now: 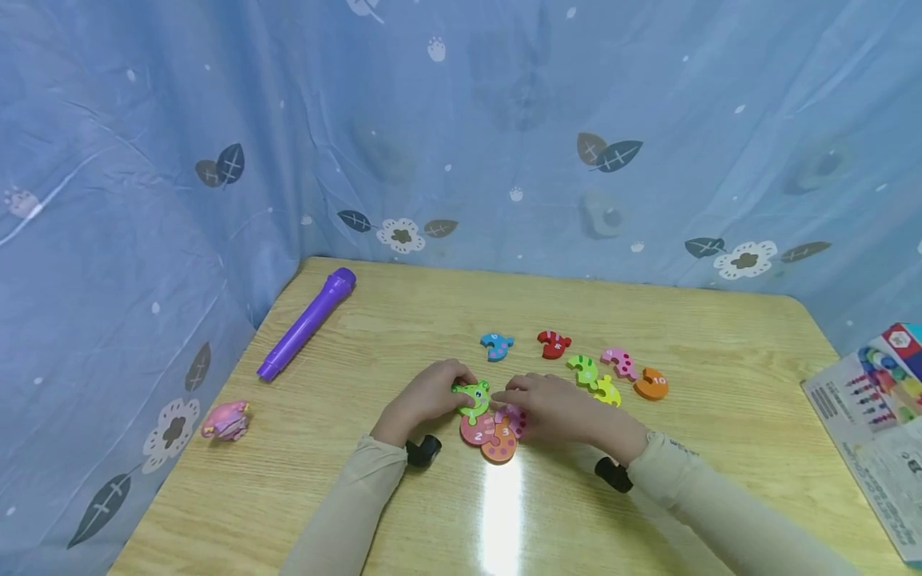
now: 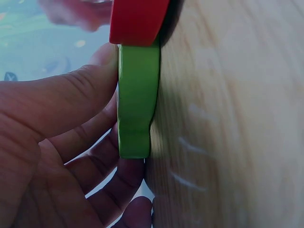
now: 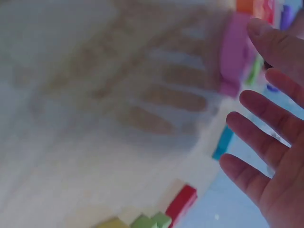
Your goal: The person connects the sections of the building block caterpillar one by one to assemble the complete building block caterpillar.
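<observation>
My left hand pinches the green animal-head puzzle piece, thumb and fingers about its edge in the left wrist view. That head joins a red puzzle piece marked 2, which adjoins an orange piece marked 3. Beside these lies a pink spotted piece, partly covered by my right hand. In the right wrist view the right fingers are spread and hold nothing. The thumb there is close to the pink piece; whether they touch I cannot tell.
Beyond the hands lie loose blue, red, green, yellow, pink and orange pieces. A purple toy microphone and small pink toy are at left. A printed box stands right.
</observation>
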Tool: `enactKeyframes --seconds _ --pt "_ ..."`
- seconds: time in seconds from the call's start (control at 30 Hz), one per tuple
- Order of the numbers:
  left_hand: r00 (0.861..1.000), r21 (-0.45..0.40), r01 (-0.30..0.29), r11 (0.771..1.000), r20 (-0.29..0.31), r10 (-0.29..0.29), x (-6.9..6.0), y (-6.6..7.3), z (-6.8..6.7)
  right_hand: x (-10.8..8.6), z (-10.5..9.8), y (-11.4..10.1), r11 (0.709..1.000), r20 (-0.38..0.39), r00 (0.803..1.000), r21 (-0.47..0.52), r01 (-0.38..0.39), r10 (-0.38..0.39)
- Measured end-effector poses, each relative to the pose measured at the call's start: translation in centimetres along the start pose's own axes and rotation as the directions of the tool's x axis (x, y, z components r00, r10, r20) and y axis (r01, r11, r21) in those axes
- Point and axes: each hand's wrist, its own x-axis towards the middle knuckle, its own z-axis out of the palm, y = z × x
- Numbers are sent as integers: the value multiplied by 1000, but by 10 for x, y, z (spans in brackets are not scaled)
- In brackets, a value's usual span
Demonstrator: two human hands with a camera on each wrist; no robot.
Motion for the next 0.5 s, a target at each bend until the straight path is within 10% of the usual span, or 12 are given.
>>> enactKeyframes --seconds 0.27,0.5 --pt "1000 11 -16 1000 -4 16 1 -2 1 -9 -24 26 991 -109 986 58 -124 130" --pt "1000 -2 -28 1000 -11 28 1 -3 1 -24 -37 48 946 -155 933 83 -315 324"
